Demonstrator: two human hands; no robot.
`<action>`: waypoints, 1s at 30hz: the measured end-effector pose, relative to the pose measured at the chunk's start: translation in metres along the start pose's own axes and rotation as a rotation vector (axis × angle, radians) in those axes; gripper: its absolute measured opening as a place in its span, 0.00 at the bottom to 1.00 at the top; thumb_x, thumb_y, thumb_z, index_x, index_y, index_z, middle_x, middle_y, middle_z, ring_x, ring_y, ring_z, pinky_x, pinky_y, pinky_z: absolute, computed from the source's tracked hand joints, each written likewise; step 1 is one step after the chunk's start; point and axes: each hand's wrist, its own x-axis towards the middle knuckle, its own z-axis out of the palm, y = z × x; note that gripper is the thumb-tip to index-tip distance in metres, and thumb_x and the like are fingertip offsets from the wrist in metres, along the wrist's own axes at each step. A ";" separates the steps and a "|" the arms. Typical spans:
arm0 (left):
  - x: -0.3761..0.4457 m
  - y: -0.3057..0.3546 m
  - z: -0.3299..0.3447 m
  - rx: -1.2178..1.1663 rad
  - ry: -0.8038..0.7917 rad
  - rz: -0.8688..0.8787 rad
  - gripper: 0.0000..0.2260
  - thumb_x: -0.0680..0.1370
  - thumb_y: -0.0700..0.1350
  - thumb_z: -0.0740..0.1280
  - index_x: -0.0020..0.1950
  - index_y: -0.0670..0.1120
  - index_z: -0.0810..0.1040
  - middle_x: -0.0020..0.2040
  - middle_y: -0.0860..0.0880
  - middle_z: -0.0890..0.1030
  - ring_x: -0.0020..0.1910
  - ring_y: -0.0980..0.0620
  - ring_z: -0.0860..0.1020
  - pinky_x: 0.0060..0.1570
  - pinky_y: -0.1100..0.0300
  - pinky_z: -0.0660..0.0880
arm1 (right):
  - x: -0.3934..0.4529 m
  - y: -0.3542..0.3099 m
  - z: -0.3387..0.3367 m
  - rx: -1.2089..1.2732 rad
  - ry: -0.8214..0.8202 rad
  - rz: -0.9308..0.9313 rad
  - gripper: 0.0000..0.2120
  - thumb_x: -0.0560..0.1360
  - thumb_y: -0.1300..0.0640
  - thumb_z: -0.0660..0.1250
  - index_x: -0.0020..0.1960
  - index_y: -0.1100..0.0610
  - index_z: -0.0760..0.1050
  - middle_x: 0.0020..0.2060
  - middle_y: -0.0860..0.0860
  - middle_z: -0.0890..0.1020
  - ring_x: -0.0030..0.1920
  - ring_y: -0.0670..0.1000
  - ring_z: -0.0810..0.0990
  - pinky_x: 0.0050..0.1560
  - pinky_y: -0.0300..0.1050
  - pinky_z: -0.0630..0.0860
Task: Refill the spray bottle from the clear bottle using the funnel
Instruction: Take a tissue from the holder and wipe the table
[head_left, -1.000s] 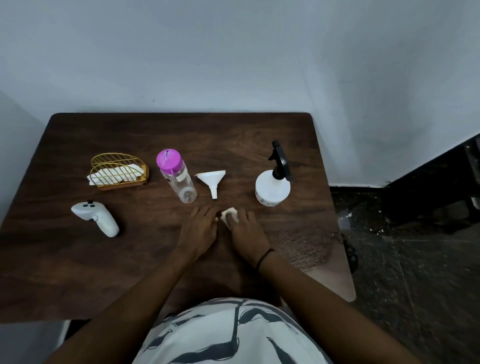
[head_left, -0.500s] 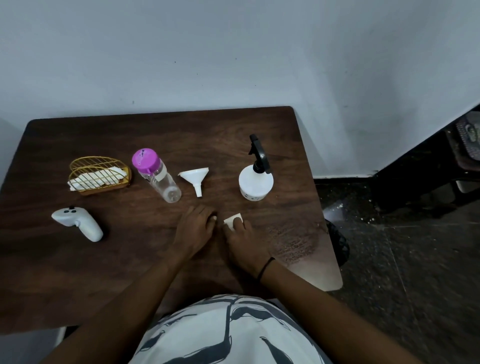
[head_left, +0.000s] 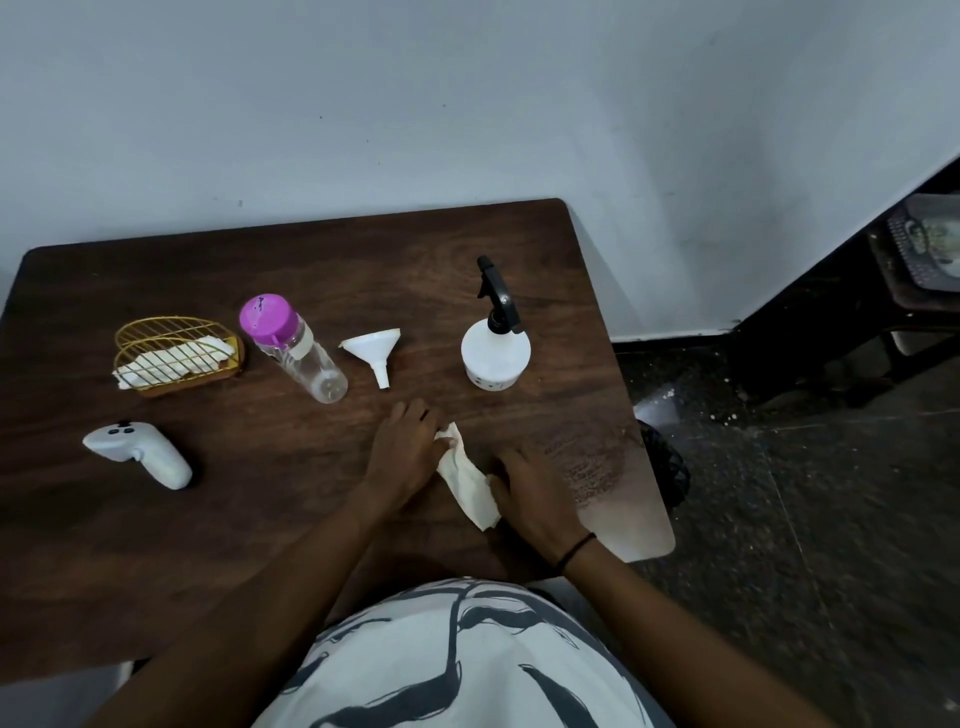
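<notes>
tissue (head_left: 466, 483) now pulled out long between hands, was a small wad | left hand (head_left: 402, 452) pinches top end, right hand (head_left: 530, 488) grips lower end | spray bottle (head_left: 496, 348), funnel (head_left: 375, 349), clear bottle (head_left: 296, 348) upright on table (head_left: 260, 519) — untouched, refill not started

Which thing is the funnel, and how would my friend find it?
Look at the dark wooden table by the wall. In the row of things along its far side, the funnel lies between the clear bottle with a pink cap and the white spray bottle. It is the small white cone with a thin spout.
</notes>
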 end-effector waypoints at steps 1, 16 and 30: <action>-0.001 0.000 0.001 -0.002 0.002 0.002 0.07 0.75 0.48 0.71 0.48 0.46 0.81 0.48 0.48 0.79 0.47 0.46 0.74 0.44 0.50 0.74 | -0.003 0.000 0.003 -0.007 -0.037 0.000 0.13 0.76 0.49 0.64 0.56 0.56 0.78 0.51 0.54 0.80 0.50 0.54 0.78 0.48 0.49 0.75; -0.023 -0.019 -0.012 -0.045 0.052 -0.040 0.07 0.76 0.43 0.66 0.52 0.44 0.80 0.51 0.46 0.82 0.50 0.46 0.78 0.53 0.49 0.76 | -0.001 -0.026 0.007 0.059 -0.060 0.097 0.01 0.73 0.60 0.63 0.43 0.56 0.72 0.40 0.52 0.79 0.40 0.52 0.75 0.37 0.47 0.68; 0.004 0.026 -0.022 -0.230 -0.313 0.181 0.06 0.74 0.52 0.68 0.50 0.57 0.81 0.48 0.60 0.81 0.48 0.60 0.75 0.50 0.55 0.74 | -0.010 -0.014 -0.068 0.602 -0.004 0.138 0.10 0.75 0.67 0.66 0.52 0.55 0.72 0.43 0.44 0.76 0.42 0.39 0.75 0.40 0.34 0.73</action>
